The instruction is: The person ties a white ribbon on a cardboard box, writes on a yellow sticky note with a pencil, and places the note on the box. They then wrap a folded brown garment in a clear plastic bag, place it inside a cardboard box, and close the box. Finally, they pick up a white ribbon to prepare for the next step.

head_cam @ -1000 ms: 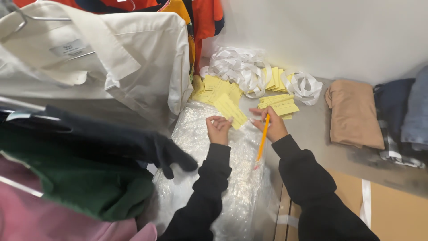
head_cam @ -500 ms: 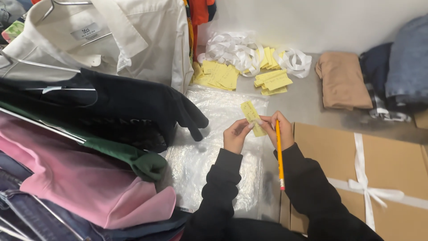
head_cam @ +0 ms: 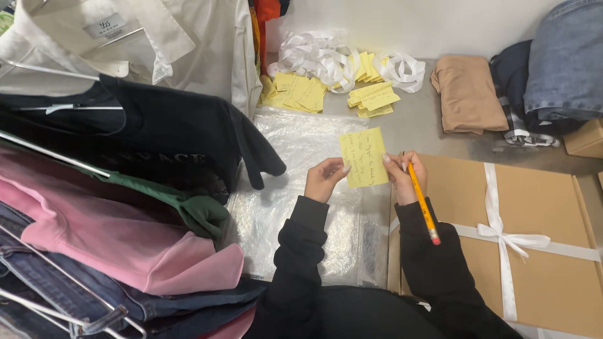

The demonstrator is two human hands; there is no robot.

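While both hands pinch the yellow note by its side edges, the left hand grips the left edge and the right hand the right, clenched also on a pencil. Keep the note flat and taut above the clear plastic bag on the counter.

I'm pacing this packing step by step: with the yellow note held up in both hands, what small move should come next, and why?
Probably lower the yellow note onto the clear plastic bag below it. Both the left hand and the right hand pinch its edges in mid-air, and the right also holds a pencil, so neither is free.
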